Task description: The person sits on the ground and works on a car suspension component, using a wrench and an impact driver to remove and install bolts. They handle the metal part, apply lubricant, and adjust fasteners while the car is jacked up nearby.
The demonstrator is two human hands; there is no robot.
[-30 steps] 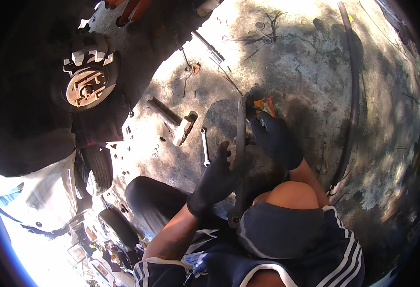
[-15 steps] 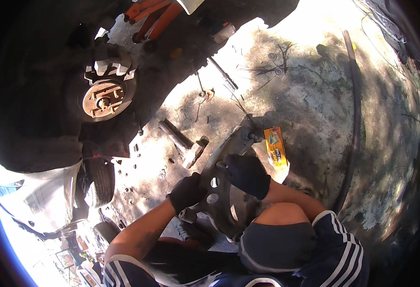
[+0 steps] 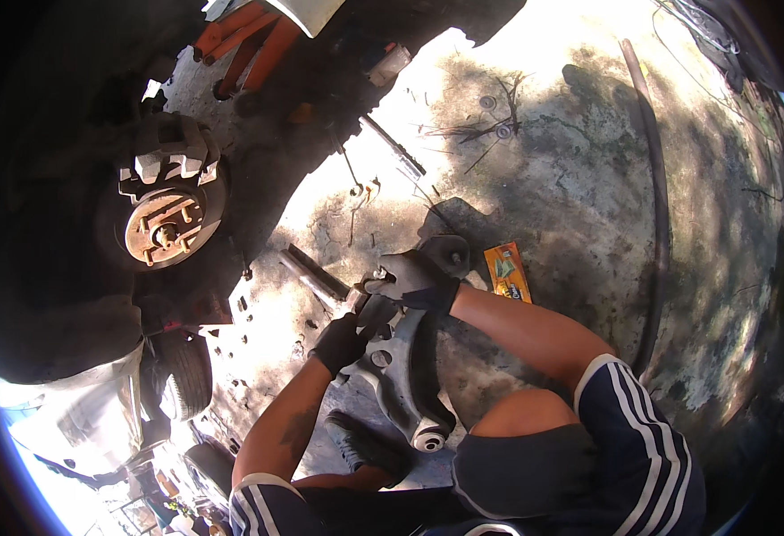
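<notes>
Grey metal control arm (image 3: 401, 375) lies on the concrete ground (image 3: 570, 179) just in front of the person's knees, bushing eye toward them, the far end raised between both gloved hands. Left hand (image 3: 340, 342) is wrapped around the arm's upper part, fingers closed on it. Right hand (image 3: 414, 279) is curled over the far end, by the ball joint stud; whether it pinches the stud or a small tool there cannot be told.

Judgement: the step is working that joint end. Best done with the left hand pinning the arm hard so it doesn't rock, force in line with the stud.

A hammer (image 3: 313, 275) lies just beside the hands, an orange packet (image 3: 508, 272) near the right forearm. The rusty brake hub (image 3: 167, 228) of the raised car sits well apart on the left.
</notes>
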